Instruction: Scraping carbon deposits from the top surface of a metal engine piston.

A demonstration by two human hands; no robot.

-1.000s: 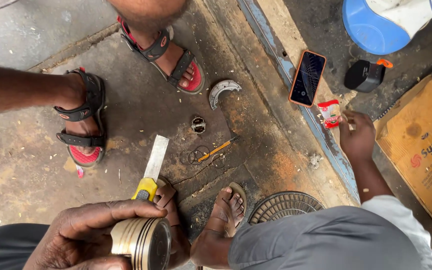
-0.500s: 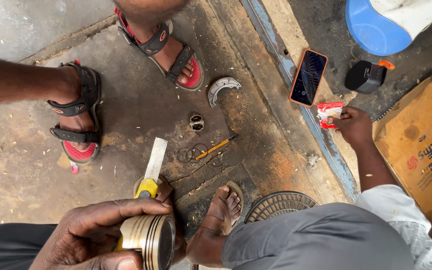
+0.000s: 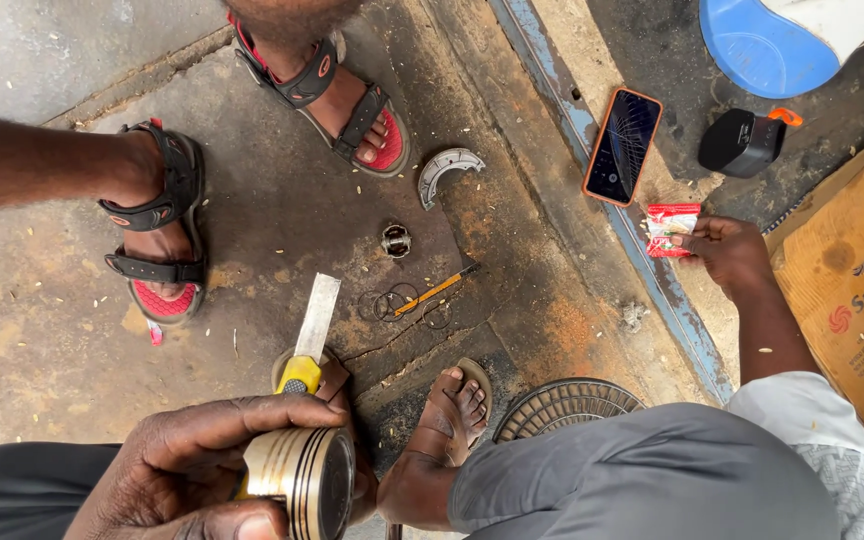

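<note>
Phone beside red packet

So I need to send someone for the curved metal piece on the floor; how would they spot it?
Start at the sandalled foot at the top of the view, red sole, black straps. Just right of its toes, on the stained concrete floor, lies the curved metal piece. It is a grey half-ring, unlike the small round part below it.

shiny ribbed metal piston; dull steel blade with yellow plastic handle; rough, stained concrete floor; glossy phone.
</note>
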